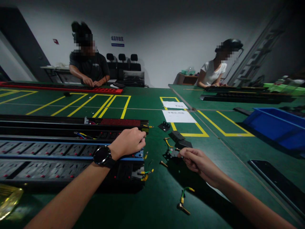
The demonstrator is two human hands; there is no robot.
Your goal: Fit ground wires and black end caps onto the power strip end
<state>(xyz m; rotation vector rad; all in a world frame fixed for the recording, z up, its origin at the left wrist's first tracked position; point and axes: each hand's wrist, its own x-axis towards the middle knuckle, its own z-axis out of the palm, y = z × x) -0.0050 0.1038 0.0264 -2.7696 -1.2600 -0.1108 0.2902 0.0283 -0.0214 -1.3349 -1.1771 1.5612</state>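
My left hand [130, 140], wearing a black watch [102, 156], lies over the right end of a blue-edged power strip [59, 149]. Its fingers are curled round that end, and their tips are hidden. My right hand [196, 160] is closed in a pinch on a small brass-coloured screw [177, 149], just above a dark bracket [171, 154]. Close by are a yellow wire [168, 143], black end pieces [176, 136] and a loose brass screw [164, 163]. A green-yellow ground wire [183, 197] lies nearer to me, beside another screw [184, 209].
More power strips [47, 170] lie side by side at the left. At the right stand a blue bin [276, 127] and a dark phone-like slab [276, 181]. White paper sheets [179, 116] lie farther back. Two people work across the green table [152, 206].
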